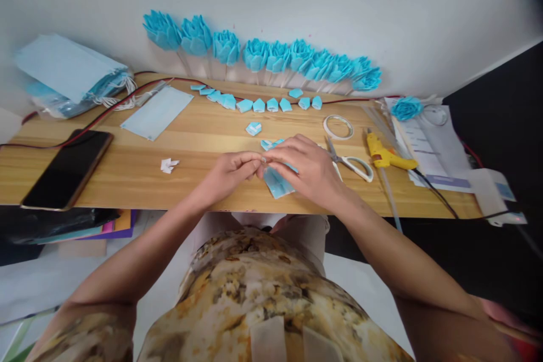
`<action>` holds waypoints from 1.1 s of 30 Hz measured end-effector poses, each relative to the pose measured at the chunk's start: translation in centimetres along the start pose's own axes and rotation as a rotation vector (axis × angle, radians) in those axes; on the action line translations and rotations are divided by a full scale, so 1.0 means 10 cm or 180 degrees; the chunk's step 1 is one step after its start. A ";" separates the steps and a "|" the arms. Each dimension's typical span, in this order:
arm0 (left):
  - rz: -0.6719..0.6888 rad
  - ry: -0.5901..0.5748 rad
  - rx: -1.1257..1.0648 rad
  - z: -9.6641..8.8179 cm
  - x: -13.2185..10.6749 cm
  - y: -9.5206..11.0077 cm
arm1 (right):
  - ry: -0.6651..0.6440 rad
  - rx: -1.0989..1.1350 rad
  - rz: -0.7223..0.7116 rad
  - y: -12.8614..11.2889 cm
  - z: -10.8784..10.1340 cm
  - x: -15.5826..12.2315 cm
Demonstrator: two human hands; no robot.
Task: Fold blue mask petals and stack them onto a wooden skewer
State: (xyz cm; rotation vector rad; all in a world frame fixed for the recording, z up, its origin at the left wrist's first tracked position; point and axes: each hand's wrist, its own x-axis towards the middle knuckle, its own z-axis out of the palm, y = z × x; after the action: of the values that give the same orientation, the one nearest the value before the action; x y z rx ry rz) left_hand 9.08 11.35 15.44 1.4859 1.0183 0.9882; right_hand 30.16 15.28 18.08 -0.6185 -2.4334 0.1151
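My left hand (235, 174) and my right hand (309, 168) meet over the middle of the table. Their fingertips are pinched together around something small and pale that I cannot make out. Under the right hand lies a light blue piece of mask fabric (278, 184), partly covered by the fingers. A blue piece with white strips (271, 145) shows just beyond the fingertips. Farther off sits a folded blue petal (253, 128). Scissors (356, 167) with white handles lie right of my right hand, and a roll of tape (338, 126) rests behind them.
Several folded petals (258, 105) line the back, before blue flowers (257, 55) on sticks by the wall. A yellow glue gun (384, 153) lies right. Left are a phone (68, 168), a flat mask (158, 112), stacked masks (70, 70), white scraps (169, 166) and a red-black cable (106, 115).
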 end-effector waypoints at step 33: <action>-0.0621 0.1344 0.2239 -1.02 -0.54 -0.24 | -0.0328 0.1961 0.1347 -0.05 0.21 0.13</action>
State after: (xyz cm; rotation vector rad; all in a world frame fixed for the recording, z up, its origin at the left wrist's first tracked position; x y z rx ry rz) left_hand -2.48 9.39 13.99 1.7126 1.9219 0.8569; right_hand 27.84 15.58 17.18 -0.8290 -2.1480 1.0423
